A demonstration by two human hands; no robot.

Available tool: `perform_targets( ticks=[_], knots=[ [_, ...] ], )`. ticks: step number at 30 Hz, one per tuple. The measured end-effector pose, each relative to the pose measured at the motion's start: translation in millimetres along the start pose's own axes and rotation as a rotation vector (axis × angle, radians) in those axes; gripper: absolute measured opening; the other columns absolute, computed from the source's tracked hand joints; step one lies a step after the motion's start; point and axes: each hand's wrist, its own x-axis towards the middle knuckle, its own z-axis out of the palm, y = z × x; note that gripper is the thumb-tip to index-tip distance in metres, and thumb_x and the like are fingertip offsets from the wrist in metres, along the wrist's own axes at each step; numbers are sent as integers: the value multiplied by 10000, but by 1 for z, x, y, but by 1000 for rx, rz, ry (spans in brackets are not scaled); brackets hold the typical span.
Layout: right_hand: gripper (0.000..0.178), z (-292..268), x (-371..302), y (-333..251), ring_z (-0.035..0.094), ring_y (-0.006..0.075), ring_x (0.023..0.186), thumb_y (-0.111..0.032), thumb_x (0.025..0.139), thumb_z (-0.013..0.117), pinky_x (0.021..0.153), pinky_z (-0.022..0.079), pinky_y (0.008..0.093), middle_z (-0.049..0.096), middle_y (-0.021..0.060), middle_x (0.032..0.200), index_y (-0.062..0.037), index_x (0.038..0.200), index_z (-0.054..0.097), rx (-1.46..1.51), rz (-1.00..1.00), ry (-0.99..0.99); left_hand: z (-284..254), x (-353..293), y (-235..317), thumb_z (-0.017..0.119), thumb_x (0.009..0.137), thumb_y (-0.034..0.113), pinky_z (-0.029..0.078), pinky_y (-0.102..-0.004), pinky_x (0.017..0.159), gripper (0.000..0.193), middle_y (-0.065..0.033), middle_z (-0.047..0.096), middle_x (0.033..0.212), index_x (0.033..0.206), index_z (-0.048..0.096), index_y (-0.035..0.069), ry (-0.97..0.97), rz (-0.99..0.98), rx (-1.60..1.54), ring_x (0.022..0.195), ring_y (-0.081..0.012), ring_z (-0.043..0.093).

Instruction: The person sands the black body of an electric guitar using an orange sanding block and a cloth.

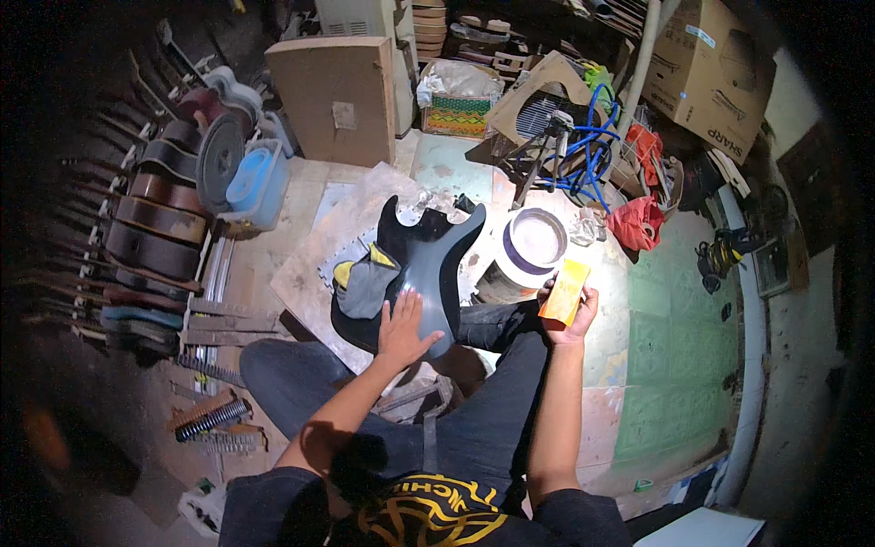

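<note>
A dark electric guitar body [436, 264] with two horns lies in front of me, its face dull grey and its edges glossy black. My left hand [406, 330] rests on its lower part, fingers stretched out and palm down. Beside those fingers, a crumpled grey cloth with yellow patches [366, 290] sits on the left side of the body. Off to the right, my right hand [571, 335] is closed around a flat orange-yellow block [567, 290], held up apart from the guitar. Just beyond it stands a round pale tub [536, 239].
Several guitars [159, 219] line a rack at the left. Near them is a clear bin with a blue container [251, 187]. A cardboard piece [333, 100] stands at the back. A coiled blue hose [597, 137] and red bags [636, 223] lie at the right. Clamps or springs [217, 419] lie lower left.
</note>
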Motion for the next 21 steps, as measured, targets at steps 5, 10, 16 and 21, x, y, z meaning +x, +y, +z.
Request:
perform_targets(
  ticks=[5, 10, 16, 21],
  knots=[
    [506, -6, 1, -1, 686, 284, 892, -361, 892, 523, 829, 553, 462, 705, 132, 1043, -26, 1258, 618, 22, -17, 11, 6, -30, 26, 514, 814, 841, 88, -544, 1262, 1225, -243, 195, 1674, 1590, 223, -61, -99, 223, 2, 1576, -368, 129],
    [489, -3, -2, 1, 681, 280, 864, -355, 896, 519, 797, 560, 440, 697, 150, 1045, -6, 1225, 615, -28, -44, 22, 12, -48, 64, 619, 829, 738, 198, -564, 1228, 1125, -229, 253, 1655, 1572, 286, -38, -103, 402, -44, 1544, -364, 226],
    [495, -8, 0, -1, 674, 264, 855, -356, 899, 519, 777, 561, 421, 690, 157, 1026, 9, 1220, 613, 38, -38, 9, 8, -9, 16, 561, 892, 709, 193, -585, 1223, 1005, -239, 290, 1636, 1561, 339, -8, 65, 127, -24, 1532, -385, 251],
    [505, -5, -6, -4, 672, 263, 857, -357, 901, 521, 775, 560, 406, 690, 156, 1016, 22, 1222, 613, 60, -40, 28, 9, -20, 21, 588, 846, 748, 175, -601, 1222, 1106, -274, 300, 1621, 1543, 328, -70, 69, 5, 45, 1537, -406, 225]
  ],
)
